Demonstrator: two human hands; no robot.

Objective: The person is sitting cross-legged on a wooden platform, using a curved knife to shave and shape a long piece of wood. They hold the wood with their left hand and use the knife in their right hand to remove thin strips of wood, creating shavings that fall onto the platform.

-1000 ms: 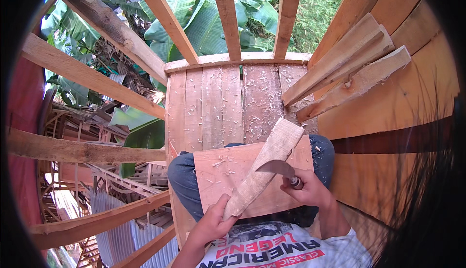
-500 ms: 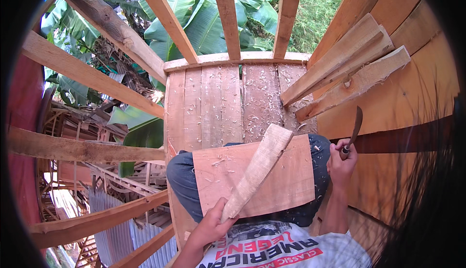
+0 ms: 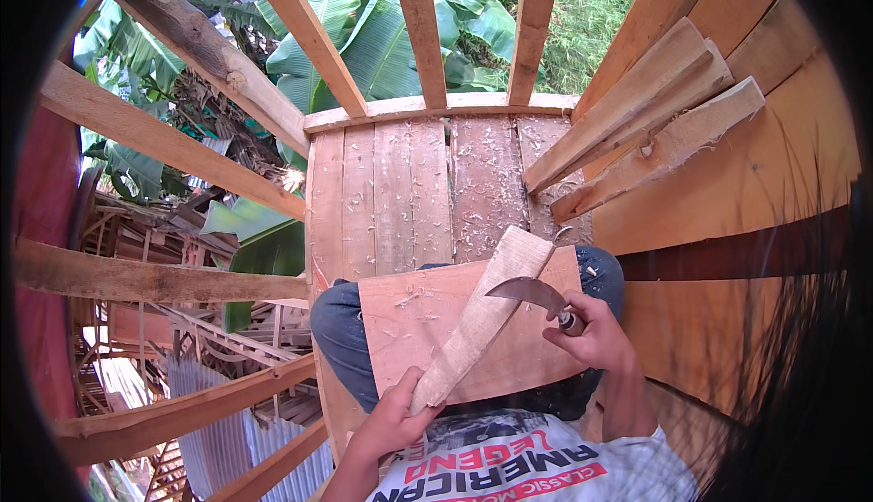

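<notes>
My left hand is closed round the near end of a pale wooden slat, which slants up and away to the right. Beneath it, a thin plywood board lies across my lap with a few shavings on it. A curved knife with a dark sickle-like blade is in my right hand, the fingers wrapped round its handle. The blade points left and lies over the upper part of the slat; whether it touches the wood I cannot tell.
Wood shavings are scattered over the plank floor ahead. Several rough slats lean against the wooden wall on the right. Spaced wooden rails enclose the left and far sides, with banana leaves and corrugated sheets beyond.
My right hand has swung inward from beside my right knee, bringing the knife from upright to lying over the slat. My left hand and the slat have barely moved.
</notes>
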